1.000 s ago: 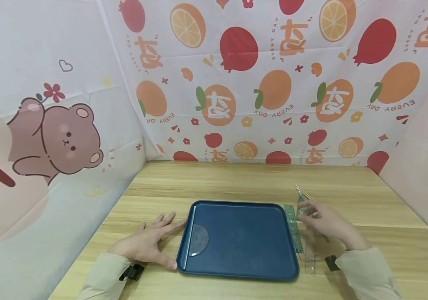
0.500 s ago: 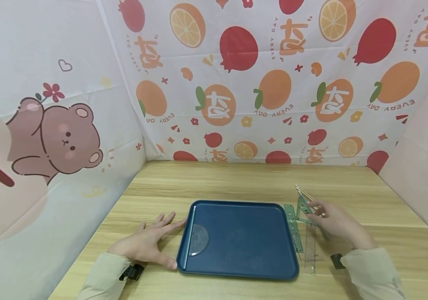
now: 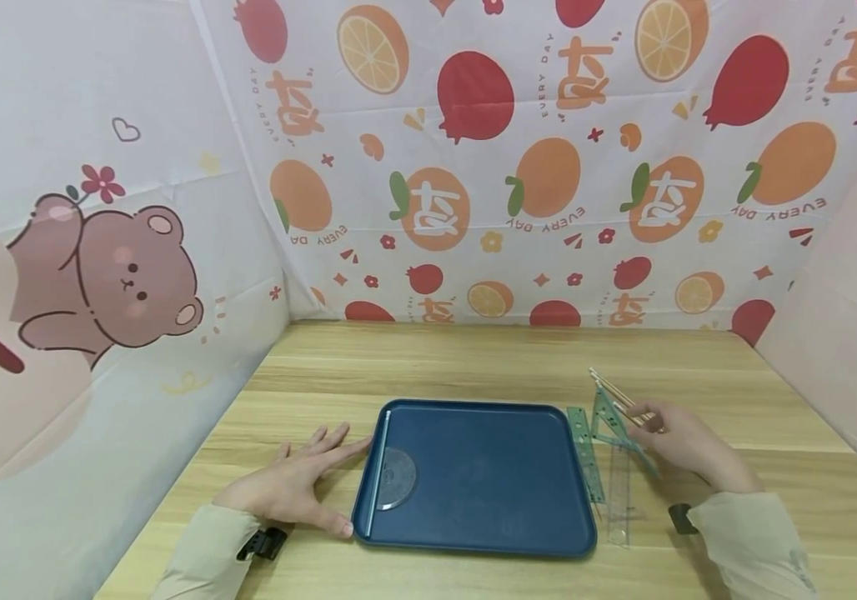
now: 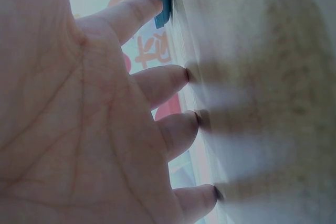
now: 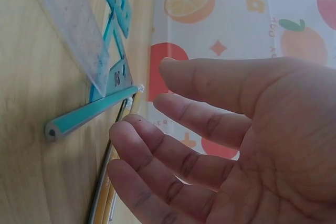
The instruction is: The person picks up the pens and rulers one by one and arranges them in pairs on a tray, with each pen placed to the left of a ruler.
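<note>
My left hand [image 3: 286, 493] lies with spread fingers at the left side of a blue tray [image 3: 488, 483], its thumb and index finger touching the rim. Inside the tray, a teal pencil [image 3: 378, 475] runs along the left wall, partly over a clear semicircular protractor [image 3: 400, 479]. My right hand [image 3: 691, 443] hovers right of a green set square [image 3: 599, 417], fingers loosely bent, holding nothing. Close to its fingertips in the right wrist view are a teal pencil [image 5: 92, 113] and several yellow pencils [image 5: 108, 187].
Right of the tray lie a green ruler [image 3: 587, 457] with cut-outs and a clear ruler [image 3: 619, 504]. The wooden table [image 3: 443, 358] ends at a fruit-print cloth [image 3: 488, 183] behind, with a bear-print cloth [image 3: 143, 275] on the left.
My right hand has drawn rightward, away from the set square, uncovering more of it and of the clear ruler. The left hand and the tray stay put.
</note>
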`<state>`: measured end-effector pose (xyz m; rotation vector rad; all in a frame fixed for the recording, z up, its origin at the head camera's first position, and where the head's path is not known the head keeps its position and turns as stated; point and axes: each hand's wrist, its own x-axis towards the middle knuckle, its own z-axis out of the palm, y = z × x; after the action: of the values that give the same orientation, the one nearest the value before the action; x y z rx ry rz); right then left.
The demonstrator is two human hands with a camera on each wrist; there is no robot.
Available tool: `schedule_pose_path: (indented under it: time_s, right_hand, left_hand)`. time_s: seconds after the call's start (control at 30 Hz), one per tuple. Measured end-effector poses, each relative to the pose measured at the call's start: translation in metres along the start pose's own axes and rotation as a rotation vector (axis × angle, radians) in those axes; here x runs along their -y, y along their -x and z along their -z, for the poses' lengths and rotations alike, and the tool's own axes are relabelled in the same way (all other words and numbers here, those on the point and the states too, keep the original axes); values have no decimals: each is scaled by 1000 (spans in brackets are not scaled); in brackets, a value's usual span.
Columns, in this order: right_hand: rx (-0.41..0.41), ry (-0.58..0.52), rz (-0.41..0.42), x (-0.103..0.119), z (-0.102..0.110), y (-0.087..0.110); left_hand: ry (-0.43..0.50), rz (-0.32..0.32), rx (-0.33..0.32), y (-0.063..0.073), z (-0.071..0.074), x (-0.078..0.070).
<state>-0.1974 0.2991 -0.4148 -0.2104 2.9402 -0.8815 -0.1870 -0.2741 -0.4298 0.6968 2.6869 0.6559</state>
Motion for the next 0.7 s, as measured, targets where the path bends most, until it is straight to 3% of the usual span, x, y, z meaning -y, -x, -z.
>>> schedule_pose_path:
  time_s: [0.3,0.5,0.7]
  right_hand:
    - [-4,12,42,-4,-2,-1]
    - [31,-44,23,-4,-6,-2]
    - [30,-34,11,-3,-9,-2]
  left_hand:
    - [12,3,4,0,2,-1]
    - [12,6,7,1,2,-3]
    - [10,3,4,1,2,-3]
